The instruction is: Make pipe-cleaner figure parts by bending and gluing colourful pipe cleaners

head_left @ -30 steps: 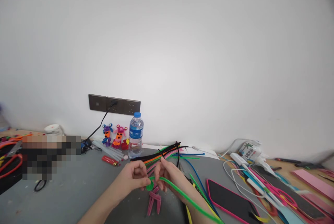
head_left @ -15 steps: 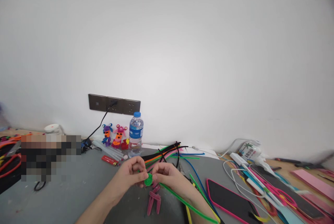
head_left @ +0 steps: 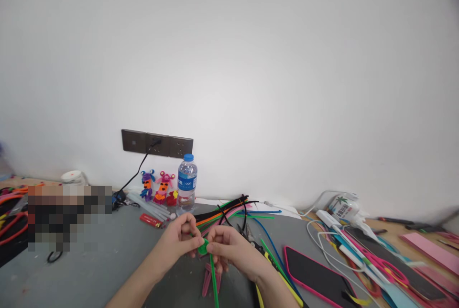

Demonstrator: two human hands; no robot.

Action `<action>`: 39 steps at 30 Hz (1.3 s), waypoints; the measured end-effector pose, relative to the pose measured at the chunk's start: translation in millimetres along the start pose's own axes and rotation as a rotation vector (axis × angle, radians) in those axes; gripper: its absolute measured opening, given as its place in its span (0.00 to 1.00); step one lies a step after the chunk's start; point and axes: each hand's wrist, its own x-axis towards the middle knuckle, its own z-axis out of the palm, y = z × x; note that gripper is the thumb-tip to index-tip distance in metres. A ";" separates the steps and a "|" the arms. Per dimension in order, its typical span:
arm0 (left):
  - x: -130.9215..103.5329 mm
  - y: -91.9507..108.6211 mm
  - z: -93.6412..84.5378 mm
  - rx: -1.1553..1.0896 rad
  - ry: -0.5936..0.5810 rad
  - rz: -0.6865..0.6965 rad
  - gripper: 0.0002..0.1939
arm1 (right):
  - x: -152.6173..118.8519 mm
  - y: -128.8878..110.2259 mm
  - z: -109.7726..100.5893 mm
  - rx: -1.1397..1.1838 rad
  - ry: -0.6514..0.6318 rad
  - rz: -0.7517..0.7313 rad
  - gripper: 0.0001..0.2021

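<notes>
A small coil of green pipe cleaner (head_left: 202, 247) is pinched between my two hands above the grey mat. My left hand (head_left: 183, 237) grips the coil's left side with thumb and forefinger. On its right side, the thumb and fingers of my right hand (head_left: 225, 246) are closed on the coil. The loose green tail (head_left: 214, 281) hangs from it toward me. Behind that tail lies a pink pipe-cleaner piece (head_left: 207, 283), partly covered by my right hand. Yellow-handled pliers (head_left: 269, 259) lie partly behind my right wrist.
A water bottle (head_left: 187, 186) stands near two pipe-cleaner figures (head_left: 163, 188). A bundle of pipe cleaners (head_left: 222, 210) lies beyond my hands. To the right are a pink-edged phone (head_left: 315, 277), pink scissors (head_left: 389, 269) and white cables (head_left: 319, 241). Glue sticks (head_left: 152, 207) lie left of the bottle.
The long green tail has swung from pointing right across my right forearm to hanging down toward me. My right hand has turned slightly. My left hand barely moved.
</notes>
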 end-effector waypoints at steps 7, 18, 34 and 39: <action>1.7 -3.2 -1.7 0.023 0.068 0.068 0.23 | 6.9 7.2 4.7 -0.045 0.111 -0.079 0.20; -0.3 -1.2 2.6 0.067 0.102 0.139 0.21 | 12.7 12.7 6.9 0.017 0.142 -0.042 0.21; -0.7 -1.3 5.8 0.202 0.078 0.145 0.13 | 12.6 9.3 5.9 0.282 0.216 -0.130 0.21; -2.6 -3.0 9.3 0.275 0.069 0.181 0.09 | 12.9 8.8 7.0 0.306 0.201 -0.139 0.20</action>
